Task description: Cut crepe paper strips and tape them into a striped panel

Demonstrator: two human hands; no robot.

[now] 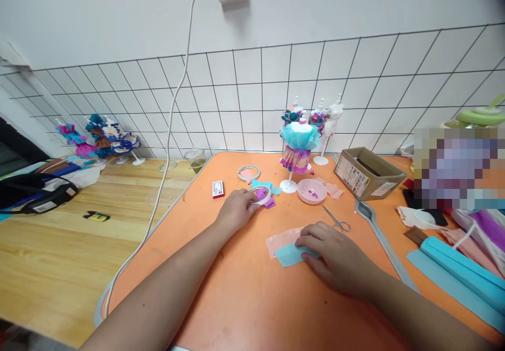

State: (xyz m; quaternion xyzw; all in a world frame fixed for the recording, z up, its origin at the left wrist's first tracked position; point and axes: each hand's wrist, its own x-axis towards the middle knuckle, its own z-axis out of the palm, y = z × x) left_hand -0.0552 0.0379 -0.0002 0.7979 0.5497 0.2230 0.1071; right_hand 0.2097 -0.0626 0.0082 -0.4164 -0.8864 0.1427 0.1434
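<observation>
My left hand [236, 210] has its fingers closed on the near edge of a white roll of tape [267, 199], which lies over scraps of purple paper [271, 202]. Beyond it is a second white roll [249, 179], beside a blue scrap [275, 188]. On the orange board, my right hand [329, 251] pinches a strip of light blue crepe paper [287, 255], its fingers curled over the right end. A pink paper piece [278, 239] lies partly under the blue strip. Small scissors [341, 226] rest just beyond my right hand.
Behind stand a small dress form in a paper dress [299, 148], a pink dish [311, 198] and a cardboard box [355, 180]. A small red-and-white box [218, 189] sits left. Blue paper [457, 272] lies right. A white cable [170, 124] hangs along the left edge.
</observation>
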